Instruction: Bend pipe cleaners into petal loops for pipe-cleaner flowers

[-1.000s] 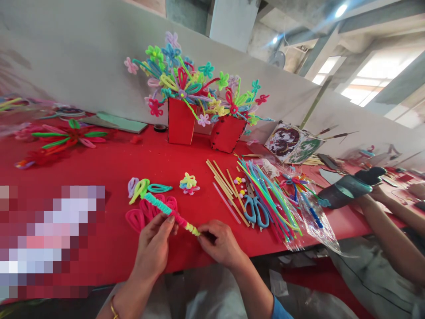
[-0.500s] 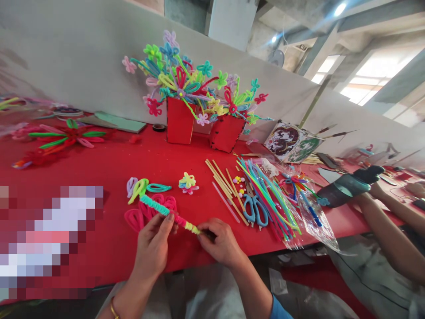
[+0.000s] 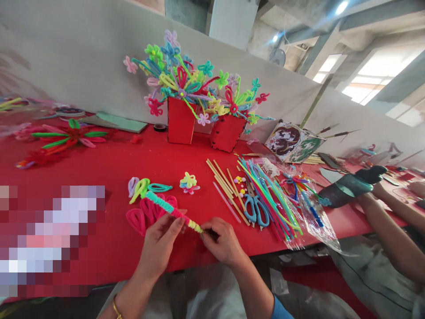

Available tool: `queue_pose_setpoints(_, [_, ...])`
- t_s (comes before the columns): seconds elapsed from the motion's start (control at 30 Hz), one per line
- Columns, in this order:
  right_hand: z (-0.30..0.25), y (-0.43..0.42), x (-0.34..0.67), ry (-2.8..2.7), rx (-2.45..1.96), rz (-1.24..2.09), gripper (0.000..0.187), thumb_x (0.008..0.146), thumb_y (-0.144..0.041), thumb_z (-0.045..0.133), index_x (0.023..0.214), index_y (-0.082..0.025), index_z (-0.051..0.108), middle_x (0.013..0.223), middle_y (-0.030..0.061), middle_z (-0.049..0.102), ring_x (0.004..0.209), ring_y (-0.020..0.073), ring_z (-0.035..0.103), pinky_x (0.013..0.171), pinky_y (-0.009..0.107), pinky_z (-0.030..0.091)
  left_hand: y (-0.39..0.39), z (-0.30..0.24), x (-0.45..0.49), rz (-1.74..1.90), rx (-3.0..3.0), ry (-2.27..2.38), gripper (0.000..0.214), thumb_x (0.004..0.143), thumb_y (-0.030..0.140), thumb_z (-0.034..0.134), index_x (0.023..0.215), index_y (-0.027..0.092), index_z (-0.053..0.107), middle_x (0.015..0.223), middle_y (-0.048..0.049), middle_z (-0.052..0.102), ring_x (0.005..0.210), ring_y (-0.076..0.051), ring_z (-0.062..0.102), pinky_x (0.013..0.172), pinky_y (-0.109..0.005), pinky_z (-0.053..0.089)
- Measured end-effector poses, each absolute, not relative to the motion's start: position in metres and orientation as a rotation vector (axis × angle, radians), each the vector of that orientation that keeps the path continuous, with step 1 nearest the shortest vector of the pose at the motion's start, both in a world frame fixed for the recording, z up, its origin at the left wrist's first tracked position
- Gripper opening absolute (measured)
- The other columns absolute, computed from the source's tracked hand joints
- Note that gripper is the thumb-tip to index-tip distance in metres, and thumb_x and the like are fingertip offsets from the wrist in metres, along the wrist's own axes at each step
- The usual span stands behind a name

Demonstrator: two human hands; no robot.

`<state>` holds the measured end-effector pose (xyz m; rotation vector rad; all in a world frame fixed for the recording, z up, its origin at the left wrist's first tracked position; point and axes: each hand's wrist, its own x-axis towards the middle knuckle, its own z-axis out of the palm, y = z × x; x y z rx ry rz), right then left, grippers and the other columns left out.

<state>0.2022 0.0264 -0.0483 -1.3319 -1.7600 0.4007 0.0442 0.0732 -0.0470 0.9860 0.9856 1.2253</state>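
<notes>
The left hand (image 3: 159, 243) is clamped on the wrapped stick (image 3: 159, 202) at its red stretch, the hold having been shifted towards the right hand (image 3: 223, 241), by which the tip is pinched; the span between is shortened, pink loops (image 3: 148, 215) lying beyond the left hand

Our left hand (image 3: 158, 246) and right hand (image 3: 223, 243) are bare. Around our left wrist we wear a slim, rounded, gold-coloured bangle (image 3: 116, 307); near our right elbow, a blue sleeve (image 3: 280, 308) shows. Pale greyish cloth (image 3: 212, 294), softly blurred, covers our lap.
</notes>
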Motion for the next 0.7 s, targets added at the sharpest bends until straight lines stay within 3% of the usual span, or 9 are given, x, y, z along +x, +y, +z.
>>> queue_pose_setpoints(0.27, [-0.047, 0.026, 0.203, -1.776, -1.361, 0.491, 0.017, 0.076, -0.023, 0.06, 0.087, -0.013, 0.067, 0.072, 0.0066, 0.065, 0.067, 0.0159, 0.058, 0.061, 0.023, 0.043, 0.074, -0.055, 0.04, 1.276, 1.026, 1.038, 0.021, 0.068, 0.039, 0.069, 0.071, 0.018, 0.069, 0.057, 0.0023, 0.061, 0.057, -0.012, 0.053, 0.055, -0.023, 0.045])
queue_pose_setpoints(0.7, [-0.049, 0.027, 0.203, -1.752, -1.408, 0.471, 0.017, 0.08, -0.023, 0.054, 0.084, -0.016, 0.068, 0.069, 0.0057, 0.065, 0.064, 0.0157, 0.058, 0.059, 0.023, 0.042, 0.075, -0.06, 0.042, 1.382, 0.935, 1.078, 0.024, 0.065, 0.041, 0.07, 0.07, 0.017, 0.068, 0.058, 0.0006, 0.06, 0.054, -0.012, 0.053, 0.051, -0.024, 0.044])
